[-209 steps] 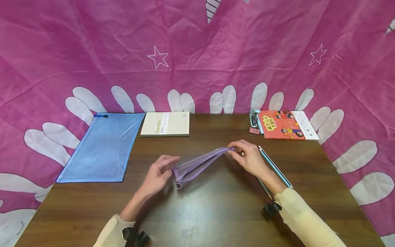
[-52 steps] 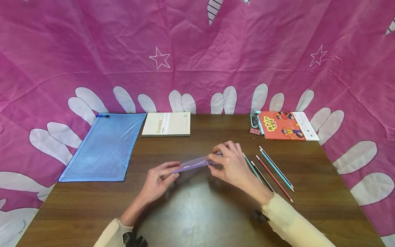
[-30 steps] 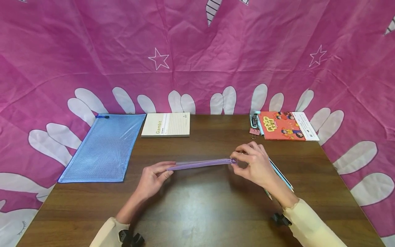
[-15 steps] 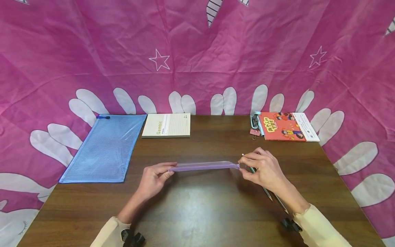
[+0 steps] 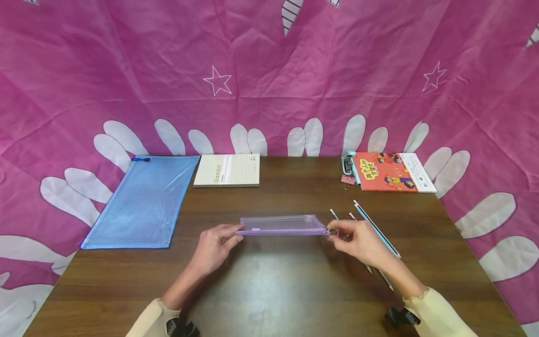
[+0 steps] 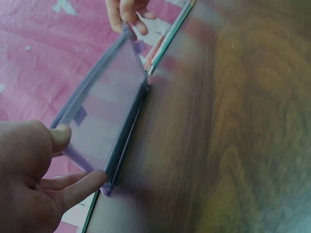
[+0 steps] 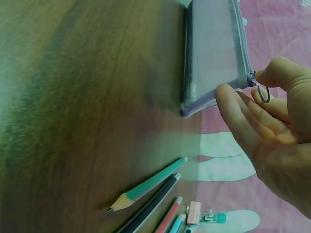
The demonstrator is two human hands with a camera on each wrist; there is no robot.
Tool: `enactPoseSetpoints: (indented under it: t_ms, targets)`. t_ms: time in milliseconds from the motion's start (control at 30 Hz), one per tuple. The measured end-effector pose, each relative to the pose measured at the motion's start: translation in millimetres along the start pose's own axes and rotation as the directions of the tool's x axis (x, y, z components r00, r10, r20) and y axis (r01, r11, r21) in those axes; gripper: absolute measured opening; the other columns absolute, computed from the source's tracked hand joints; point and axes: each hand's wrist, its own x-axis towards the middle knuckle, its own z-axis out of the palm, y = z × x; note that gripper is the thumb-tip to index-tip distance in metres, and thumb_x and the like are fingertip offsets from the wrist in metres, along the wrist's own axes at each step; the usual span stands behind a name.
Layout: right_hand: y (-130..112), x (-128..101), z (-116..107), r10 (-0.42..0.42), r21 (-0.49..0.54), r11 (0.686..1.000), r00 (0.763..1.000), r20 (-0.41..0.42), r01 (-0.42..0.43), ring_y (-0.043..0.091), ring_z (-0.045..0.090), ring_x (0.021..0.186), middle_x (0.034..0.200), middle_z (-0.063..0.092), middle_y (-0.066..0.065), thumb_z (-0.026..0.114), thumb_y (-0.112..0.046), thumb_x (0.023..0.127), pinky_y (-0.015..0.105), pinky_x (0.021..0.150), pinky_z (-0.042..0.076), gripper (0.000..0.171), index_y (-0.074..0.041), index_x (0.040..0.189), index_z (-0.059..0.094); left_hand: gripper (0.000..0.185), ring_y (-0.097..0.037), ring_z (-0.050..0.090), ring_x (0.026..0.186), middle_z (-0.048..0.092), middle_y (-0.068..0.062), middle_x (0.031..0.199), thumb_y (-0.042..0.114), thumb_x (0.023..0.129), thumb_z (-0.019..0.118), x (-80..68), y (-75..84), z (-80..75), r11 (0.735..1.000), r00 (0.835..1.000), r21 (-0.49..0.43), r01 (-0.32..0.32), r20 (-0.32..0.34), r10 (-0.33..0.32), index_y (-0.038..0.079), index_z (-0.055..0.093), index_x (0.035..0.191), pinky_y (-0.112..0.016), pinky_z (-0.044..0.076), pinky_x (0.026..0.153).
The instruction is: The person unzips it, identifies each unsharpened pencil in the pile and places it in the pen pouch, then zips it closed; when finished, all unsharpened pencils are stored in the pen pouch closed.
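Two hands hold a purple pouch (image 5: pixel 282 225) over the middle of the desk (image 5: pixel 273 285) in the head view. The left hand (image 5: pixel 214 245) pinches the pouch's left end; the right hand (image 5: pixel 362 238) pinches the right end by the zip ring (image 5: pixel 333 231). The pouch hangs level between them, zip edge toward the person, and it looks closed along its whole length. Pencils (image 5: pixel 370 234) lie on the desk just behind the right hand. Further back lie a blue folder (image 5: pixel 141 201), a notepad (image 5: pixel 227 170) and a red book (image 5: pixel 389 171) with clips (image 5: pixel 347 171) beside it.

In the left wrist view, the left hand (image 6: pixel 29 184) has its grip on the pouch (image 6: pixel 104 116) by thumb and fingers (image 6: pixel 80 187) at the near corner; the pouch stands on edge, its lower edge close to or on the desk (image 6: pixel 233 145), which of the two cannot be told.

In the right wrist view, the right hand (image 7: pixel 272 121) pinches the pouch (image 7: pixel 214 53) by its corner, with the ring (image 7: pixel 263 93) by the fingertips. Pencils (image 7: pixel 150 194) lie near on the desk (image 7: pixel 87 97).

The step in hand seems to be the end of zipping. Next likely comes setting the pouch flat, which calls for both grips to lower together and then let go.
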Motion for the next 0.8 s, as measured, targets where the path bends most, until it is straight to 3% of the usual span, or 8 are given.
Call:
enactPoseSetpoints:
  t_ms: [133,300,467,633,800]
  targets:
    - [-0.2,-5.3,-1.2,-0.017,0.02,1.0,0.998,0.057,0.016,0.008,0.06,0.068,0.082,0.069,-0.005,0.077,0.008,0.077,0.026,0.054,0.053,0.027,-0.009,0.097,0.073,0.034,-0.022,0.071,0.086,0.07,-0.015,0.108,-0.006,0.079,0.08,-3.8,4.8,0.7,0.997,0.996,-0.054,0.054,0.077,-0.049,-0.001,0.075,0.112,-0.023,0.056,0.072]
    - [5.3,-9.8,-4.4,-0.082,-0.004,0.997,0.989,0.12,0.083,0.007,0.062,0.072,0.083,0.068,-0.008,0.077,0.006,0.078,0.025,0.056,0.054,0.027,-0.011,0.098,0.072,0.036,-0.021,0.07,0.089,0.064,-0.019,0.113,-0.009,0.079,0.078,-6.5,6.9,0.3,0.992,0.981,-0.106,0.073,0.185,-0.052,-0.005,0.072,0.114,-0.022,0.055,0.074]
    - [9.2,-11.5,-4.3,-0.081,-0.021,0.996,0.97,0.229,0.088,0.007,0.061,0.076,0.085,0.069,-0.004,0.077,0.001,0.082,0.027,0.063,0.055,0.023,-0.007,0.102,0.072,0.037,-0.02,0.066,0.086,0.065,-0.017,0.117,-0.003,0.079,0.08,-9.9,6.6,0.4,0.999,0.973,0.01,0.043,0.227,-0.044,0.0,0.073,0.115,-0.027,0.057,0.07]
    - [11.2,-11.6,1.6,-0.04,-0.072,0.996,0.96,0.278,0.062,0.005,0.057,0.072,0.083,0.067,-0.009,0.078,0.0,0.081,0.025,0.063,0.053,0.022,-0.006,0.101,0.072,0.04,-0.031,0.058,0.106,0.065,-0.015,0.122,0.006,0.079,0.083,-11.2,6.7,1.6,0.988,0.963,0.155,0.016,0.264,-0.057,0.004,0.073,0.118,-0.046,0.051,0.086]
    - [11.2,-11.4,2.8,-0.014,-0.106,0.993,0.955,0.295,0.047,0.004,0.057,0.072,0.085,0.066,-0.011,0.079,-0.001,0.081,0.026,0.064,0.053,0.023,-0.006,0.102,0.072,0.042,-0.035,0.054,0.116,0.063,-0.016,0.125,0.01,0.082,0.081,-10.5,8.0,-1.2,0.978,0.949,0.209,0.014,0.305,-0.079,0.003,0.071,0.123,-0.055,0.045,0.097]
